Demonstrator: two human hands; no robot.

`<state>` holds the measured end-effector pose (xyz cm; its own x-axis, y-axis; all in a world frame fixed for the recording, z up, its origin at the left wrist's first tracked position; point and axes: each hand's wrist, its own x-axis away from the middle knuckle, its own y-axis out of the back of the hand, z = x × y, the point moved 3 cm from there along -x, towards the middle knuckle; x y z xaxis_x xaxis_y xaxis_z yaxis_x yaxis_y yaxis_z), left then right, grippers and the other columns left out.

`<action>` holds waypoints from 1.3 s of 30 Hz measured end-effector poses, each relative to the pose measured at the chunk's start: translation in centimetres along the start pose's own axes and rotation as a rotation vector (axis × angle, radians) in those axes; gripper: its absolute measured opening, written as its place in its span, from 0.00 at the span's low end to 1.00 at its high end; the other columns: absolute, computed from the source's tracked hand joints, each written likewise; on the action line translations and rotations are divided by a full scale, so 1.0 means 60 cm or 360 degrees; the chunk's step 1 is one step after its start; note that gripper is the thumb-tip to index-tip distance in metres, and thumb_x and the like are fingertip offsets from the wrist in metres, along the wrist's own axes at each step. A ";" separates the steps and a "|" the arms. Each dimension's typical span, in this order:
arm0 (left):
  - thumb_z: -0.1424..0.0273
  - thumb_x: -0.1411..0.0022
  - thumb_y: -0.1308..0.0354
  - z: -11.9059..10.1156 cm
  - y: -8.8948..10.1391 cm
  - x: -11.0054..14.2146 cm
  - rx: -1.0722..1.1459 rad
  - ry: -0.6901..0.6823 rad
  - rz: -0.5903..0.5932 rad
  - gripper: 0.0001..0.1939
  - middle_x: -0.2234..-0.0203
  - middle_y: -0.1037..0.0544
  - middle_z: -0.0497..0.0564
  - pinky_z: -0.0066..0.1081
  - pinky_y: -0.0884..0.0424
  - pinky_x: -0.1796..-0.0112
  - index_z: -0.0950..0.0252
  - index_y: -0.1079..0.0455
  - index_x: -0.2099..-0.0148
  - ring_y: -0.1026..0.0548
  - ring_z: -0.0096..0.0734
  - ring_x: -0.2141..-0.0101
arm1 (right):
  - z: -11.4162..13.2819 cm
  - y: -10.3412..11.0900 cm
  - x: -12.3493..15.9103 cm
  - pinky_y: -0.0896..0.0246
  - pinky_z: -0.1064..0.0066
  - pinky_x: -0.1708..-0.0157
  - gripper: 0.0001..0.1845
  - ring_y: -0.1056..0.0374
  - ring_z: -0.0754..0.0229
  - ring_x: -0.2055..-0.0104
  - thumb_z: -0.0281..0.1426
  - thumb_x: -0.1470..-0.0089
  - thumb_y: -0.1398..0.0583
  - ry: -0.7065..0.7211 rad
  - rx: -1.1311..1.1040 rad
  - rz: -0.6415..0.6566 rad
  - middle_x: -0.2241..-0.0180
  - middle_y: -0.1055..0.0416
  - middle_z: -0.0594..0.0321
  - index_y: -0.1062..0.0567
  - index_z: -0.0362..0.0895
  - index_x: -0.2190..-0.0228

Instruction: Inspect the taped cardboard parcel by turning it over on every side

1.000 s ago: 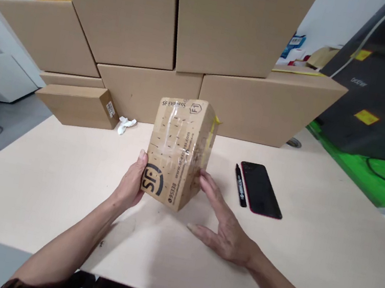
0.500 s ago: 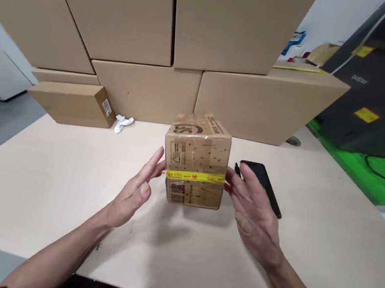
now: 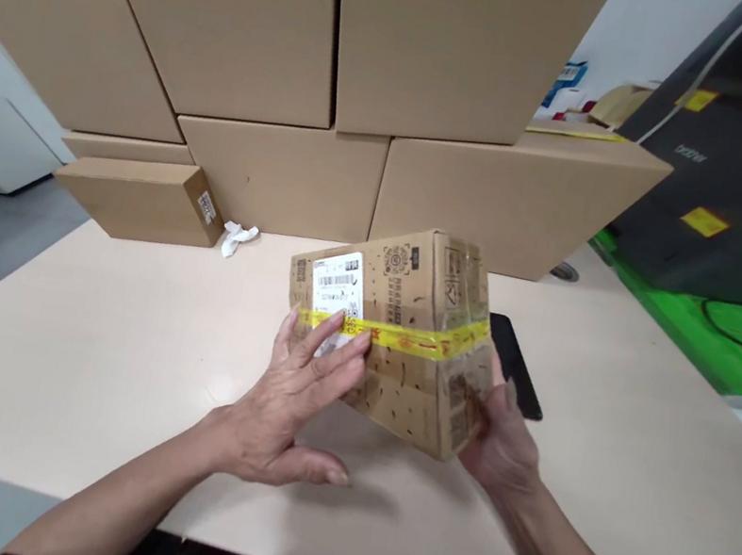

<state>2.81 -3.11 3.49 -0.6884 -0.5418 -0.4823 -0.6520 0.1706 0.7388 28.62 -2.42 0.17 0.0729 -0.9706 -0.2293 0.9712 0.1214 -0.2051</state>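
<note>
A small cardboard box (image 3: pixel 396 378) with a yellow tape band round it is tilted over the table. One long side faces me, bearing a white shipping label (image 3: pixel 339 283); the printed end is turned to the right. Around the lower right corner, my right hand (image 3: pixel 506 440) grips the box, its fingers partly hidden behind it. My left hand (image 3: pixel 296 398) is open, with spread fingers lying against the label side and the thumb apart from the box. A black flat device (image 3: pixel 514 370) lies on the table, partly hidden behind the box and my right hand.
Large cardboard boxes (image 3: pixel 274 174) are stacked along the back of the table (image 3: pixel 76 360). A flat carton (image 3: pixel 141 199) stands at the back left beside a crumpled white scrap (image 3: pixel 238 239). A tape roll (image 3: pixel 564 271) lies at the back right, near a dark covered object (image 3: pixel 738 189).
The box has turned from its end to show its long labelled side. My left hand has moved onto that side, and my right hand has closed round the right end.
</note>
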 end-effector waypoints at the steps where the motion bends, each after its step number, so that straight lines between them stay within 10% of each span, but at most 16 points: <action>1: 0.47 0.31 0.36 0.003 -0.005 0.000 -0.0033 0.0004 0.0021 0.55 0.21 0.48 0.53 0.68 0.82 0.29 0.44 0.70 0.18 0.57 0.64 0.21 | 0.001 -0.006 0.002 0.35 0.38 0.30 0.45 0.42 0.40 0.23 0.63 0.37 0.43 0.0029 0.0014 -0.0010 0.24 0.40 0.63 0.48 0.65 0.25; 7: 0.50 0.33 0.33 0.027 -0.032 0.008 -0.0012 0.0055 -0.0015 0.61 0.18 0.64 0.54 0.70 0.70 0.27 0.45 0.76 0.19 0.64 0.67 0.21 | 0.027 -0.016 0.008 0.51 0.40 0.22 0.38 0.49 0.43 0.20 0.49 0.38 0.32 0.0095 -0.0026 -0.0296 0.24 0.42 0.65 0.37 0.65 0.32; 11: 0.52 0.33 0.31 0.070 -0.046 0.015 0.0003 0.0393 -0.0217 0.62 0.21 0.88 0.52 0.78 0.68 0.30 0.41 0.78 0.19 0.80 0.75 0.24 | 0.017 0.002 -0.010 0.40 0.40 0.27 0.34 0.42 0.42 0.23 0.49 0.39 0.32 -0.0087 -0.0194 -0.0419 0.27 0.36 0.65 0.34 0.64 0.35; 16: 0.55 0.29 0.35 0.123 -0.054 0.019 0.0692 0.0671 -0.0443 0.53 0.19 0.61 0.61 0.73 0.53 0.28 0.45 0.69 0.18 0.54 0.70 0.22 | -0.003 0.014 -0.035 0.18 0.46 0.50 0.27 0.26 0.41 0.36 0.52 0.38 0.36 -0.0522 -0.0356 -0.0535 0.33 0.27 0.60 0.27 0.59 0.41; 21: 0.59 0.27 0.37 0.117 -0.027 0.023 0.0824 0.0534 -0.0701 0.50 0.28 0.34 0.59 0.60 0.32 0.35 0.41 0.68 0.18 0.30 0.55 0.34 | -0.005 0.009 -0.037 0.17 0.58 0.69 0.24 0.17 0.49 0.65 0.55 0.34 0.42 -0.0747 -0.0556 -0.0450 0.58 0.14 0.55 0.19 0.51 0.54; 28: 0.57 0.28 0.36 0.111 -0.010 0.029 0.0605 0.0550 -0.0683 0.42 0.22 0.43 0.55 0.65 0.48 0.27 0.46 0.50 0.20 0.45 0.62 0.25 | -0.006 0.010 -0.036 0.19 0.61 0.71 0.32 0.16 0.49 0.70 0.63 0.39 0.40 -0.0679 -0.0478 -0.0379 0.64 0.12 0.55 0.17 0.50 0.54; 39: 0.53 0.27 0.40 0.103 0.015 0.030 0.0637 0.0343 -0.0873 0.41 0.20 0.48 0.46 0.56 0.56 0.23 0.46 0.52 0.19 0.54 0.54 0.21 | 0.020 0.023 -0.035 0.35 0.68 0.83 0.39 0.29 0.56 0.85 0.71 0.56 0.34 -0.0690 -0.0259 -0.0336 0.83 0.22 0.58 0.23 0.46 0.69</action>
<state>-1.02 1.18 0.38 -0.1761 -0.7799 -0.6006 -0.9816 0.0932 0.1668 30.08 -0.48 1.49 0.0000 -0.9702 0.2423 0.9295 -0.0893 -0.3578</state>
